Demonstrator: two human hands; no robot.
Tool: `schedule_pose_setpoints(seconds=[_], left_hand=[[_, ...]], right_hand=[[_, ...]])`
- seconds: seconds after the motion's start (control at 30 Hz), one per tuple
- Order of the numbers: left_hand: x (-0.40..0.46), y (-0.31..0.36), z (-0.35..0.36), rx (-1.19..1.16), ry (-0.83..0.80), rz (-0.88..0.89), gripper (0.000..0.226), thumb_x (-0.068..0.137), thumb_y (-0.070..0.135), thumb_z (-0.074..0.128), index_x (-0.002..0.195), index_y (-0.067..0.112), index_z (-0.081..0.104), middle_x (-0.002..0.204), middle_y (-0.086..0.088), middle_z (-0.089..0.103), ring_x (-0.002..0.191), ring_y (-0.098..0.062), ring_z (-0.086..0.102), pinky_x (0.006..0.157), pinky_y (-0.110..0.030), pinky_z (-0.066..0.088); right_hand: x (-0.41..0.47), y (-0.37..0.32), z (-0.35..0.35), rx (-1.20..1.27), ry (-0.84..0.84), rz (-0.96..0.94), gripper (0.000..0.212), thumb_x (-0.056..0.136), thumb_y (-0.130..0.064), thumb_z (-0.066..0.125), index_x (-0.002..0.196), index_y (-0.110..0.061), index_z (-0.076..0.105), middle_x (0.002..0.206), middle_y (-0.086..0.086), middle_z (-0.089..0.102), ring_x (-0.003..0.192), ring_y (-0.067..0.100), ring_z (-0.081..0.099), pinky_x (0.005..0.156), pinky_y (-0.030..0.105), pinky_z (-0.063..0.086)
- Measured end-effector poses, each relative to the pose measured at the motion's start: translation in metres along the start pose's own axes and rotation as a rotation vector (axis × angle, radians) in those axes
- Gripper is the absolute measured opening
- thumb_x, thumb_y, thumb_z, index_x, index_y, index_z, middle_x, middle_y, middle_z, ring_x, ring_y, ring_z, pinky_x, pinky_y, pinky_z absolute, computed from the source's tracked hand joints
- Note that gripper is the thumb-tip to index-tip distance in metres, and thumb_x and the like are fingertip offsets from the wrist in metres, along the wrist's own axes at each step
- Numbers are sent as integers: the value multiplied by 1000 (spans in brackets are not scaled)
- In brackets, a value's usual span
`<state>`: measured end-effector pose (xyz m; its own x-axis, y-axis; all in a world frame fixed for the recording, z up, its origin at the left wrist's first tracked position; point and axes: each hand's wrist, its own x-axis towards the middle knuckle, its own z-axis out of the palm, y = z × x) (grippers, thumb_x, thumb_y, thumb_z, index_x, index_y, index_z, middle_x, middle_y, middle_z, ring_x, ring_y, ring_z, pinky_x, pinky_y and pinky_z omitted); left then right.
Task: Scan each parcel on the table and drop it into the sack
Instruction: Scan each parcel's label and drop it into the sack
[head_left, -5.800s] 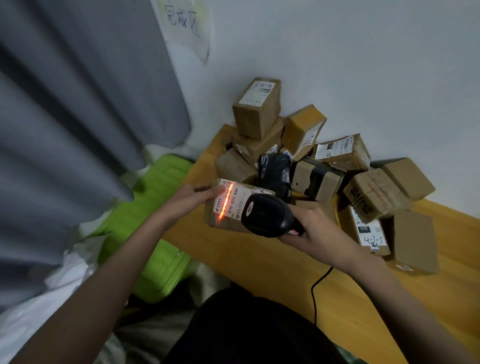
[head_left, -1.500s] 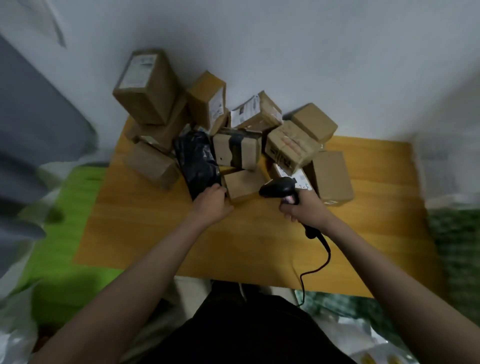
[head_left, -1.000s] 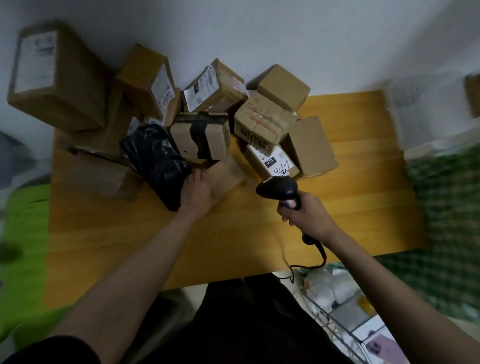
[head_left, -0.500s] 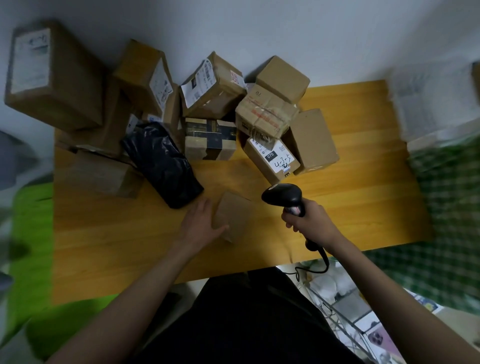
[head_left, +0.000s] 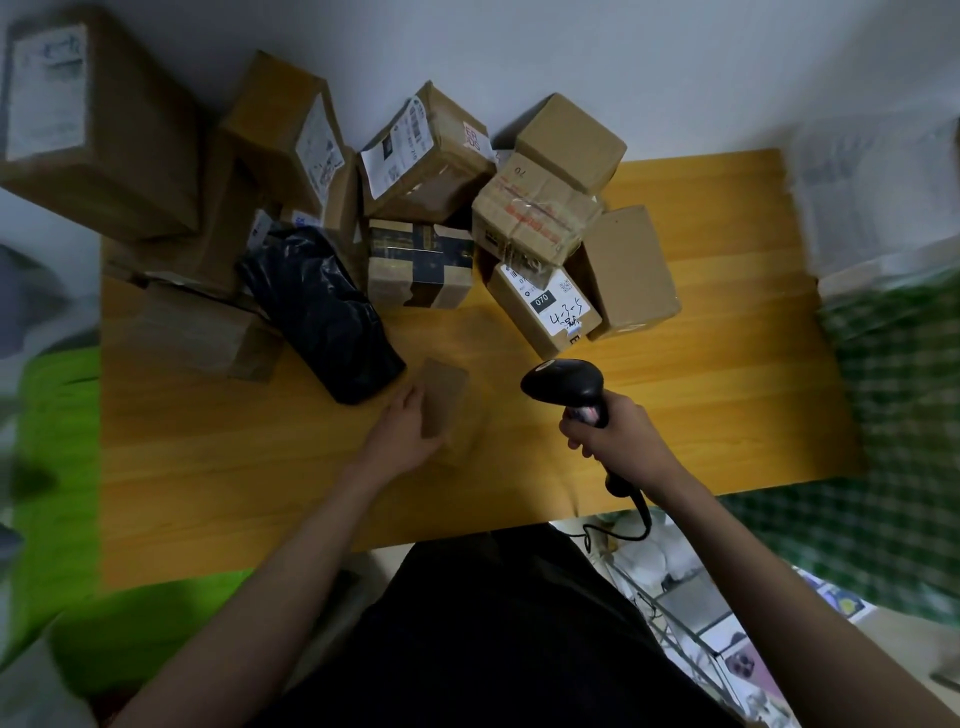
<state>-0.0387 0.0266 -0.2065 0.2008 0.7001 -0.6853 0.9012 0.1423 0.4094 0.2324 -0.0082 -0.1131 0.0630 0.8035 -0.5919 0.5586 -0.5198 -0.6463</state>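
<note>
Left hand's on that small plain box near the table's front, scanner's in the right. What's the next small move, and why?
Probably turn the small box over with the left hand to find its label. The face showing is plain cardboard with no barcode in sight, and the scanner, gripped in the right hand, sits beside it, not aimed at any label yet.

green checked cloth (head_left: 893, 415), wire rack (head_left: 670, 618)

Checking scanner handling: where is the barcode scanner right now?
In the head view, the barcode scanner is gripped by the right hand above the table, right of centre, just below the 070-labelled box.
</note>
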Motion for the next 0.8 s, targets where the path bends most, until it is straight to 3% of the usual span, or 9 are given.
schedule_pose_setpoints(seconds=[0.1,0.17,0.33,0.5,0.63,0.8], left_hand=[[-3,-21,-21,-68,55,24,63,101,30,59,155,10,34,154,-11,41,136,-27,44,106,-32,38],[-6,-26,-19,-110,175,-14,54,103,27,52,153,12,37,150,-12,46,132,-28,48,105,-34,40],[-11,-16,-1,96,209,-179,108,80,64,71,157,8,19,154,-14,30,135,-32,41,106,-43,42],[-15,-13,4,117,318,-195,102,71,54,82,146,4,34,137,-14,38,125,-30,43,96,-40,45],[-23,-17,-17,-115,284,-318,98,69,56,83,142,6,42,138,-12,45,125,-29,48,90,-39,48],[-50,-19,-44,-677,261,-320,80,82,48,77,145,9,49,139,-8,57,121,-24,56,91,-32,45]], right_hand=[[0,2,2,0,-8,7,5,87,-12,68,83,-12,65,68,1,70,53,3,60,54,16,44],[-1,3,4,-6,-21,3,6,87,-11,67,83,-12,65,68,1,70,53,3,60,54,16,44],[-3,0,7,-21,-40,-18,3,88,-10,67,85,-10,65,69,1,70,53,1,60,53,13,43],[-6,-8,2,-6,-24,-31,3,87,-12,68,86,-11,65,71,1,71,56,2,61,56,16,45],[-12,-16,-9,26,-2,-67,3,88,-13,68,86,-12,66,71,3,71,59,7,63,58,22,48],[-23,-36,-26,128,-15,-132,5,91,-12,68,90,-8,65,70,2,67,57,4,60,56,16,47]])
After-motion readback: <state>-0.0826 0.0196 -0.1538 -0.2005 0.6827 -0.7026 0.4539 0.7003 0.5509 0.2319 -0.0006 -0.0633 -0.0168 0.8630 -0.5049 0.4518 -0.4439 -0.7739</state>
